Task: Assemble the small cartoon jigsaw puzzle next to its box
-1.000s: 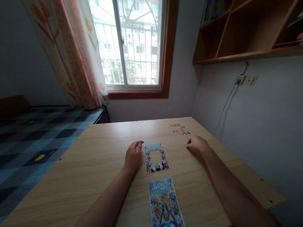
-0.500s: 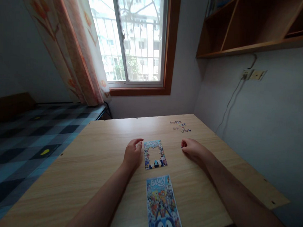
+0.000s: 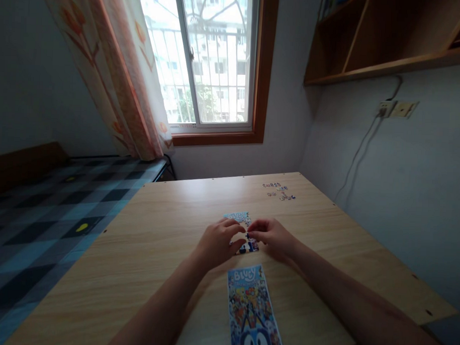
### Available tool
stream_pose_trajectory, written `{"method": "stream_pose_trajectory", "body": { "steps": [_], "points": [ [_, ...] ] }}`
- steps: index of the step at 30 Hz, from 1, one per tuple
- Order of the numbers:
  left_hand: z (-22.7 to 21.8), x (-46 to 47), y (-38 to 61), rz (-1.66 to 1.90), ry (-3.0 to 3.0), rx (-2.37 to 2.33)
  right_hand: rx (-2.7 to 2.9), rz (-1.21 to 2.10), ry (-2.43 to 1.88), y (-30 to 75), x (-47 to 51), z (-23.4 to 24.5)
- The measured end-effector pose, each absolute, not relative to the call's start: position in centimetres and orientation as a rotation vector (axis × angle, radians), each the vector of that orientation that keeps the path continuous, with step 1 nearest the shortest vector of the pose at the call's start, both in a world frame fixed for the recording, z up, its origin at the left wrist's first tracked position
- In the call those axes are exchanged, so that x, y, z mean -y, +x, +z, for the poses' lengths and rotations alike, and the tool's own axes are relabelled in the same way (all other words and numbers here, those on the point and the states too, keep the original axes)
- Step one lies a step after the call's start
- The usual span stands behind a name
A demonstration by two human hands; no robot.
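A partly joined jigsaw puzzle (image 3: 253, 245) lies flat on the wooden table, largely covered by both hands. My left hand (image 3: 220, 241) rests over its left side, palm down, thumb and fingers apart with nothing between them. From the right, my right hand (image 3: 273, 234) pinches a small dark puzzle piece (image 3: 247, 235) at the fingertips, over the puzzle's middle. Whether the piece touches the puzzle, I cannot tell. Nearer to me lies a picture sheet (image 3: 250, 299) lettered "Bluey", showing a blue dog's face at its lower end.
Loose puzzle pieces (image 3: 273, 185) are scattered toward the table's far right corner. The wooden table (image 3: 144, 260) stands between a bed (image 3: 112, 188) with a checked cover and a wall with a socket (image 3: 386, 108). Wooden shelves (image 3: 331, 78) hang above; a window is ahead.
My right hand has moved left with the puzzle piece, from beside the puzzle to over it. My left hand has shifted right onto the puzzle. The view has turned slightly left.
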State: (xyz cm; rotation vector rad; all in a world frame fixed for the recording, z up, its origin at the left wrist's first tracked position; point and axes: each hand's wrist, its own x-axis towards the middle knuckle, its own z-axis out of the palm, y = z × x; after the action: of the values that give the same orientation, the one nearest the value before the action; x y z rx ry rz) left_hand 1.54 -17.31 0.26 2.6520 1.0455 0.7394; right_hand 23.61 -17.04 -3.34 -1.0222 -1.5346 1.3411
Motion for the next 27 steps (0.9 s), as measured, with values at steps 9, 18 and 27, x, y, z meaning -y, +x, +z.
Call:
{"method": "stream_pose_trajectory", "body": {
  "steps": [9,18,27],
  "points": [
    [1.3,17.6,1.5,0.564,2.791,-1.048,1.402,1.399,-0.938,22.2,17.8,-3.9],
    [2.1,17.2,0.4,0.431,2.932,-1.095,1.651,0.984,-1.051,22.7,17.9,-3.5],
    [2.4,16.9,-0.2,0.084,2.845,-1.177,2.056,0.341,-1.025,23.9,17.6,-3.8]
  ]
}}
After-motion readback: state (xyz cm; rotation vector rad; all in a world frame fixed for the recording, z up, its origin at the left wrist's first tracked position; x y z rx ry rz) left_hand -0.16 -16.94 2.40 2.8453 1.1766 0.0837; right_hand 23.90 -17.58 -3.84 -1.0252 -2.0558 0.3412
